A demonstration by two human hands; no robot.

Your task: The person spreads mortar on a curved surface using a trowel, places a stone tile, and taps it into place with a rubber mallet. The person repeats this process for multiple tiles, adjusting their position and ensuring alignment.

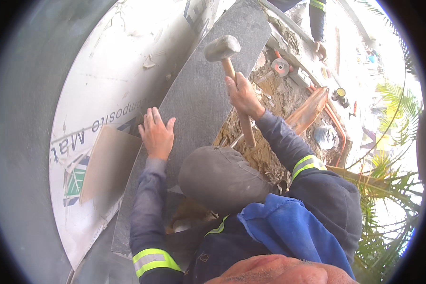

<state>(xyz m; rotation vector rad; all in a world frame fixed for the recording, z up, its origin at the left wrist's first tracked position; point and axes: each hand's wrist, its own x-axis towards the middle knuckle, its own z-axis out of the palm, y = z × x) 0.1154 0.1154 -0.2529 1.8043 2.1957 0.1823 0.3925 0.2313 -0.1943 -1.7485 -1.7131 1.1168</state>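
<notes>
My left hand [157, 134] rests flat on a long dark grey slab [194, 94], near its left edge, with the fingers stretched out. In my right hand [245, 96] is a mallet, held by its pale wooden handle [247, 130]. The mallet's blunt grey head [222, 47] points away from me and appears above the slab's far part; I cannot tell whether it touches. A rounded grey cloth-covered shape [217, 175], apparently a knee, hides the slab's near right part.
A white printed panel [104, 80] with a beige board piece [109, 165] lies at left. On the sandy ground [270, 87] at right are a disc tool [280, 67], a clear plastic-looking object [325, 136] and orange cord [336, 120]. Another person's hand [321, 50] shows beyond; palm fronds [388, 189] hang right.
</notes>
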